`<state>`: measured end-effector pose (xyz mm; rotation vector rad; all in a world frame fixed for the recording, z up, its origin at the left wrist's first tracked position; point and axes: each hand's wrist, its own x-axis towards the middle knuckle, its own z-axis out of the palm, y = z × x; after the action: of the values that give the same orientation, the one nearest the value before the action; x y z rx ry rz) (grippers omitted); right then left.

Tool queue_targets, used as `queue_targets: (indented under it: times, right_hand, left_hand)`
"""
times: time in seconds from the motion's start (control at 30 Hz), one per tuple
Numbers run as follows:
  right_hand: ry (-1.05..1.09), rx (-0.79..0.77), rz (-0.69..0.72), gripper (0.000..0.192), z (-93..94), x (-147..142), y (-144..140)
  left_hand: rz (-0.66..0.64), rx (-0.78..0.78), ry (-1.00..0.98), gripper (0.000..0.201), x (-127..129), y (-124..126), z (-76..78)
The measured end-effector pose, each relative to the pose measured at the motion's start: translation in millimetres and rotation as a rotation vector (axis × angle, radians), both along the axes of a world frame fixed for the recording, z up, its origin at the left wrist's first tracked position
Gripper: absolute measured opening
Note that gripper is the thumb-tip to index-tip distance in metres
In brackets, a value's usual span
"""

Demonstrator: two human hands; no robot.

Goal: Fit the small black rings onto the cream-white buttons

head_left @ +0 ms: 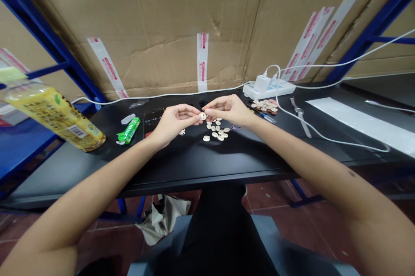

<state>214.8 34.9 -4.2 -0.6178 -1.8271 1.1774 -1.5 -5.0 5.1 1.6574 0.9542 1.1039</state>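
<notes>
cream button (202, 116) pinched between both hands; label unreadable.

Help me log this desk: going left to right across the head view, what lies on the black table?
Yellow drink bottle → green gum pack → phone → pale buttons → brownish button pile → wristwatch → white paper strip.

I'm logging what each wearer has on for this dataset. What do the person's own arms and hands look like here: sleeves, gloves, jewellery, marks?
Both arms are bare from the frame edge to the fingers; no sleeve shows. The left hand and right hand wear no gloves, and no ring, watch or bracelet shows on either. The right forearm has one small dark mark near the elbow.
</notes>
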Motion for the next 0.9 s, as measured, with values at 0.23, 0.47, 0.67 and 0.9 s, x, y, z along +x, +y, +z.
queue_targets:
  times: [0.23, 0.47, 0.67, 0.9]
  right_hand:
    - [-0.376, 0.496, -0.252, 0.024, -8.4, 8.2, 9.8]
    - [-0.570, 0.654, -0.306, 0.022, -6.7, 9.6, 3.2]
    - [-0.616, 0.684, -0.299, 0.022, -4.7, 10.1, 2.4]
    - [-0.727, 0.676, -0.153, 0.019, -4.1, 10.5, 1.5]
  left_hand:
    - [-0.032, -0.111, 0.179, 0.021, -4.0, 3.0, 2.3]
    - [-0.087, -0.059, 0.421, 0.023, -9.6, 11.2, -3.2]
    - [0.065, 0.176, 0.592, 0.022, -17.8, 20.2, -5.2]
    - [0.281, 0.484, 1.016, 0.028, -28.3, 20.5, 4.5]
